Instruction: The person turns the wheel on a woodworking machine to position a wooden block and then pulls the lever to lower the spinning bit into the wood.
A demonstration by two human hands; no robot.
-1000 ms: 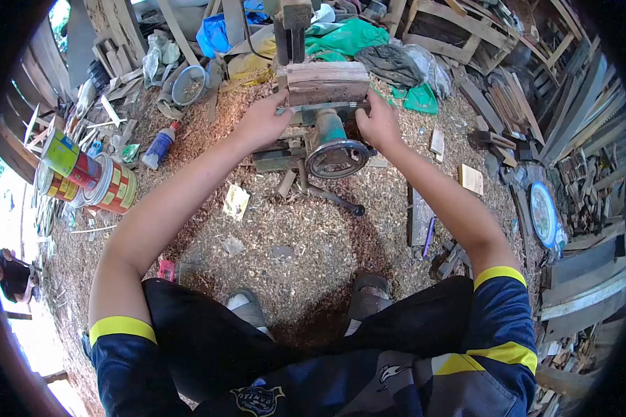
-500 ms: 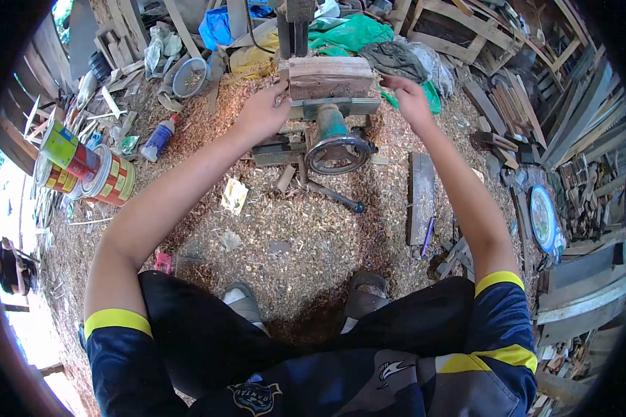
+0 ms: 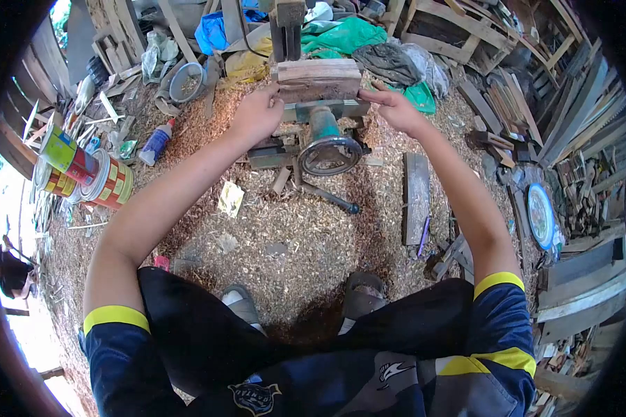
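Note:
A wooden block [image 3: 320, 71] with a pale, slightly curved top sits in the vise [image 3: 327, 109] of a floor-standing machine. My left hand [image 3: 259, 111] is at the block's left end, its fingers curled against it and partly hidden. On the other side, my right hand [image 3: 396, 112] has its fingers stretched out, the tips at the block's right end. Below the vise, facing me, is a round metal handwheel [image 3: 330, 156] on a green hub. A lever with a dark knob [image 3: 353, 208] slants down beside it.
Wood shavings cover the floor [image 3: 292, 243]. Paint cans [image 3: 108, 182] and a blue bottle [image 3: 157, 142] stand left. A dark plank [image 3: 416, 198] and a purple pen [image 3: 423, 236] lie right. Scrap wood [image 3: 570, 104] is piled along the right side. A person [image 3: 12, 271] shows at far left.
My right hand has come inward to the block's right end. My left hand stays at the left end, its fingers shifted slightly. The whole view has shifted slightly.

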